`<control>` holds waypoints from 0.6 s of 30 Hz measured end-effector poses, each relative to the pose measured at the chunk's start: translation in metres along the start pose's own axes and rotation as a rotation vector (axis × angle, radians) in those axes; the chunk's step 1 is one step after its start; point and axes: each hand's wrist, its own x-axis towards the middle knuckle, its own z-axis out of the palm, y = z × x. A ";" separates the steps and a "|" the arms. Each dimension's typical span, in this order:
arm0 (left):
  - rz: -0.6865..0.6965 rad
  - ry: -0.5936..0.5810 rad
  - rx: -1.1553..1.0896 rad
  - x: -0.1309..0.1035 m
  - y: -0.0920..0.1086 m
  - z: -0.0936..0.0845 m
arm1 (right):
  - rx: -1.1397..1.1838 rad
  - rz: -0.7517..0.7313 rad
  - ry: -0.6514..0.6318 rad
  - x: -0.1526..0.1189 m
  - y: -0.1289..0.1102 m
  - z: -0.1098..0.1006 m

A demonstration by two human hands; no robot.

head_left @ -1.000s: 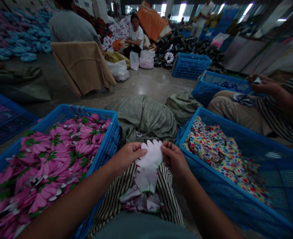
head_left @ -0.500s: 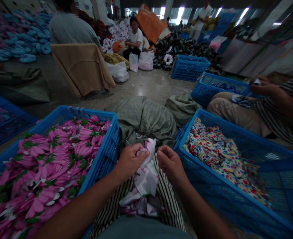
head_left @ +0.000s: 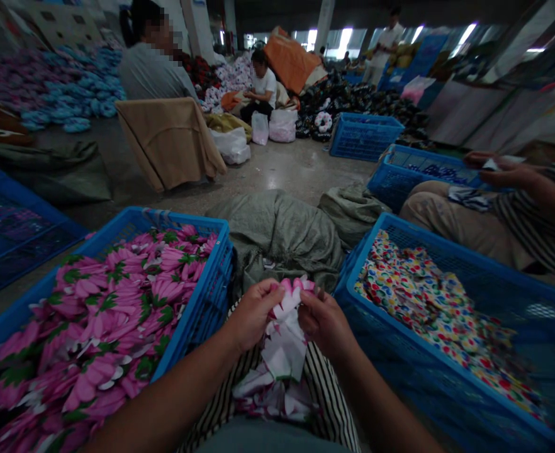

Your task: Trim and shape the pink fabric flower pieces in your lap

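Note:
Between my two hands a white and pink petal-edged fabric piece [head_left: 287,305] is held up above my lap. My left hand [head_left: 258,311] pinches its left edge between thumb and fingers. With thumb and forefinger closed, my right hand [head_left: 322,314] grips the piece's upper right edge. More white, pink and green fabric pieces [head_left: 277,396] hang below and lie bunched on my striped lap. To my left, a blue crate [head_left: 225,229] holds a heap of pink petal-shaped fabric pieces with green tops [head_left: 117,302].
At right, a blue crate [head_left: 360,286] contains colourful dotted fabric pieces [head_left: 428,308]. Grey-green sacks [head_left: 277,226] lie ahead. A co-worker's hands [head_left: 504,167] hold something pale at far right. A person sits by a cloth-draped chair [head_left: 168,141]; stuffed piles stand behind.
My right hand has moved in and taken hold of the fabric piece's right edge. The piece is now stretched between both hands, its pink side showing along the top. The view has shifted slightly.

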 end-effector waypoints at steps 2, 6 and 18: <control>-0.040 0.042 -0.088 0.000 -0.007 -0.002 | -0.010 -0.028 0.005 0.000 0.005 -0.005; -0.022 0.157 -0.155 0.002 -0.020 -0.007 | -0.028 -0.033 0.001 0.000 0.016 -0.016; 0.265 0.343 0.311 -0.012 -0.045 -0.003 | -0.020 0.105 0.196 0.005 0.045 -0.002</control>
